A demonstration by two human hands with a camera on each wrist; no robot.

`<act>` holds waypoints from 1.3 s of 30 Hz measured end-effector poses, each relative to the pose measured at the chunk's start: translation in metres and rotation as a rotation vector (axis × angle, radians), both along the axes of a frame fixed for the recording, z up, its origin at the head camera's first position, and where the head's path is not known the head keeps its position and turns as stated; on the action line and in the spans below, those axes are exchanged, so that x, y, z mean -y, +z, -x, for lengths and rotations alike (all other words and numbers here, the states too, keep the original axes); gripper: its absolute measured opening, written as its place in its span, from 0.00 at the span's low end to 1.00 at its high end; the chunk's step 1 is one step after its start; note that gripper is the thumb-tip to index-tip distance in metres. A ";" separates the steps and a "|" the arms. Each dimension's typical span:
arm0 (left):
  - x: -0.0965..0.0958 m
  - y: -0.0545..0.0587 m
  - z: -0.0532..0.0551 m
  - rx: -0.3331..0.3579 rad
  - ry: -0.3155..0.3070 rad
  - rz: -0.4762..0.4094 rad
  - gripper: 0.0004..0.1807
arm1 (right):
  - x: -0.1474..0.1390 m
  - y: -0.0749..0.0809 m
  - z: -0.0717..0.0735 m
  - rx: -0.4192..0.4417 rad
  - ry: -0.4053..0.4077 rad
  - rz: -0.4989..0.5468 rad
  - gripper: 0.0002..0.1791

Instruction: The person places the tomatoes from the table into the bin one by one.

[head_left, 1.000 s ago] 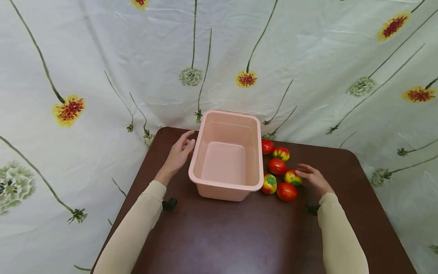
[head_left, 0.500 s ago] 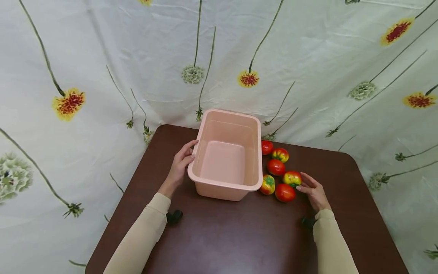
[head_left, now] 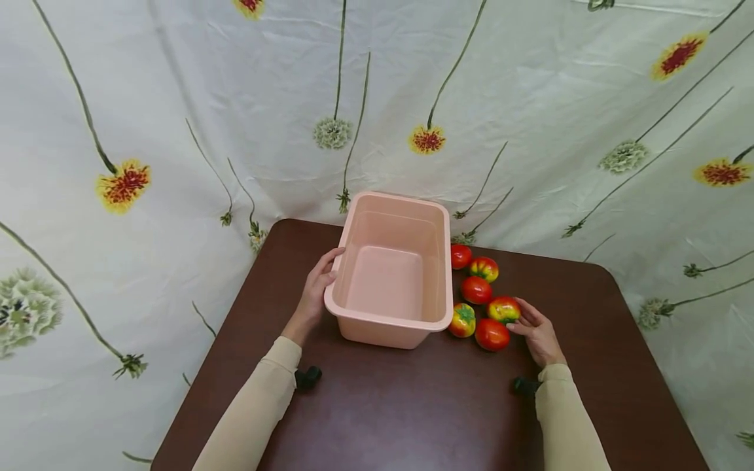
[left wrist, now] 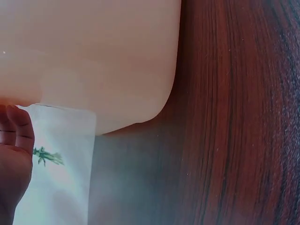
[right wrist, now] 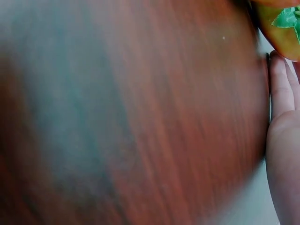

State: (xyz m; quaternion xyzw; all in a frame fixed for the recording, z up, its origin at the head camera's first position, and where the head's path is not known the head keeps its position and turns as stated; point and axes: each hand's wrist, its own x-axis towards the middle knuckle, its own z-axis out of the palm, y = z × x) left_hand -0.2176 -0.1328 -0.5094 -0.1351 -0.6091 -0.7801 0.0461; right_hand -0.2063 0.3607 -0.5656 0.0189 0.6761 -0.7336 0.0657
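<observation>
A pink plastic basin (head_left: 379, 332) stands upright at the back of the table, with nothing in it. At its left side my left hand (head_left: 315, 288) grips the rim; in the left wrist view bent fingers (left wrist: 22, 124) meet the outer wall. To the basin's right lie several glossy round fruits, some plain red and some red and yellow with green leafy tops. My right hand (head_left: 540, 335) is beside the rightmost red-and-yellow fruit (head_left: 503, 309), fairly straight fingers touching its right side. A plain red fruit (head_left: 492, 334) lies just in front of that one.
The dark brown wooden table (head_left: 377, 405) has rounded back corners. A white cloth (head_left: 389, 85) printed with flowers hangs behind and around it. Another red-and-yellow fruit (head_left: 462, 320) lies close against the basin's front right corner.
My left hand has come from beside the basin onto its rim. The right hand has moved slightly down and nearer, keeping at the rightmost fruit. Basin and fruits have hardly shifted.
</observation>
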 end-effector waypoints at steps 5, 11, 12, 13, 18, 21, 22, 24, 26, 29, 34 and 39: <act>0.000 -0.002 0.000 -0.005 0.000 -0.023 0.29 | 0.003 -0.004 0.003 -0.007 -0.030 -0.067 0.43; 0.001 -0.004 -0.002 0.001 -0.005 -0.029 0.30 | 0.007 -0.009 0.001 -0.007 -0.095 -0.050 0.40; 0.001 -0.004 -0.003 0.002 -0.004 -0.028 0.30 | 0.007 -0.010 0.000 -0.006 -0.104 -0.048 0.39; 0.001 -0.005 -0.004 0.003 -0.005 -0.031 0.30 | 0.008 -0.010 -0.001 -0.004 -0.115 -0.047 0.38; -0.001 -0.007 -0.006 0.003 -0.006 -0.042 0.31 | 0.010 -0.009 -0.003 -0.025 -0.167 -0.015 0.32; -0.002 -0.005 -0.007 0.004 -0.004 -0.044 0.31 | 0.008 -0.007 -0.002 -0.053 -0.183 0.024 0.30; -0.003 -0.005 -0.007 0.005 -0.004 -0.043 0.32 | 0.008 -0.007 -0.002 -0.059 -0.193 0.035 0.30; -0.003 -0.003 -0.008 0.006 -0.003 -0.034 0.32 | 0.007 -0.006 -0.001 -0.063 -0.196 0.053 0.29; -0.003 -0.002 -0.008 0.008 -0.004 -0.024 0.32 | 0.008 -0.006 -0.001 -0.064 -0.203 0.068 0.29; -0.003 -0.001 -0.007 0.003 0.002 -0.014 0.31 | 0.009 -0.005 -0.001 -0.049 -0.214 0.096 0.28; -0.001 -0.001 -0.005 0.000 0.001 -0.012 0.31 | 0.009 -0.003 0.000 -0.021 -0.251 0.209 0.26; -0.002 -0.001 -0.004 0.010 -0.003 -0.007 0.31 | 0.009 0.002 0.002 0.005 -0.288 0.290 0.26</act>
